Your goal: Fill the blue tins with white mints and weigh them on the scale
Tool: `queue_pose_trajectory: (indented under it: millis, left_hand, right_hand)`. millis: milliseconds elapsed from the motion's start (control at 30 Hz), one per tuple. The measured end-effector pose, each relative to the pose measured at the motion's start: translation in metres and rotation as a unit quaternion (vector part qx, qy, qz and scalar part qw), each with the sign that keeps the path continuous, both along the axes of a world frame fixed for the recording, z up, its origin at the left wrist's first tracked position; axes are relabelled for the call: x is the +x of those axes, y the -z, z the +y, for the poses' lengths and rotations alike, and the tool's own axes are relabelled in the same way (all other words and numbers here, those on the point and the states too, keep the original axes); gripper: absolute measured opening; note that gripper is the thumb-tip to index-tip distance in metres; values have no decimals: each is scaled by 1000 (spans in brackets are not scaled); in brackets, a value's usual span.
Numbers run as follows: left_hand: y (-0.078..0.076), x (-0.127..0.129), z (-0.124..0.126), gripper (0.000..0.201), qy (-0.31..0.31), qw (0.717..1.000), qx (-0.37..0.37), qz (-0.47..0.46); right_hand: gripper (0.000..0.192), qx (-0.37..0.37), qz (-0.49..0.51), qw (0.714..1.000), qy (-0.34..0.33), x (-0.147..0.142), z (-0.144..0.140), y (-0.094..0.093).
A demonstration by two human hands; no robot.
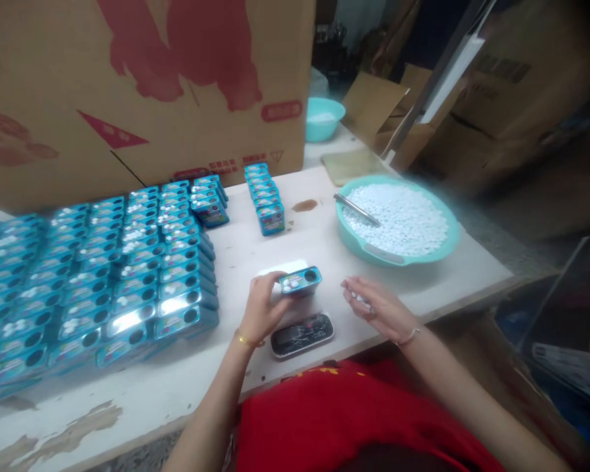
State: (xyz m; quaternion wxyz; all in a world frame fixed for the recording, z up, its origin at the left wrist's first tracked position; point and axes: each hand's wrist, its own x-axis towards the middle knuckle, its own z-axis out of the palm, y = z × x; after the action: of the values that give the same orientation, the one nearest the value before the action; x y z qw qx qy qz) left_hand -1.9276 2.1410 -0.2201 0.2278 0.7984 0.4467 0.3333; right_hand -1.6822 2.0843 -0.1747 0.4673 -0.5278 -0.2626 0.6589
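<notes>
Blue tin [301, 280] gripped by left hand [263, 308].

A pale worktable [285, 242] stands among stacked cardboard boxes [501, 85], dimly lit.

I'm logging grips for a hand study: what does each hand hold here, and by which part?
The left hand holds a small blue tin by its left end. The right hand is cupped around small white pieces; the exact grip cannot be told.
</notes>
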Motion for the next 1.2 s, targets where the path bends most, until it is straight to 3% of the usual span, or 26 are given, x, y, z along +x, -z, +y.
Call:
queue_pose_trajectory:
  millis: [233, 367, 500, 567, 700, 867, 1100, 1200]
  left_hand:
    - [-4, -19, 9, 40, -5, 999, 14, -35]
    - [-28, -17, 17, 48, 37, 997, 65, -11]
    - [-58, -15, 30, 51, 49, 996, 69, 23]
    - [-63, -16, 37, 48, 46, 997, 64, 18]
    - [-47, -21, 50, 43, 17, 997, 3, -77]
    - [-11, -18, 74, 42, -23, 961, -96, -257]
    - [12, -9, 135, 40, -55, 986, -53, -147]
    - [12, -6, 145, 41, -64, 990, -40, -117]
  right_hand:
    - [32, -23, 21, 999, -7, -11, 4, 9]
    - [32, -43, 51, 998, -6, -18, 2, 15]
    - [34, -40, 61, 997, 2, -19, 2, 13]
    - [34, -34, 60, 998, 6, -17, 2, 14]
    - [34, -33, 54, 998, 14, -9, 1, 24]
    - [33, -25, 52, 998, 16, -1, 0, 37]
    - [37, -41, 51, 997, 42, 3, 13, 50]
    - [39, -53, 59, 995, 58, 5, 15, 59]
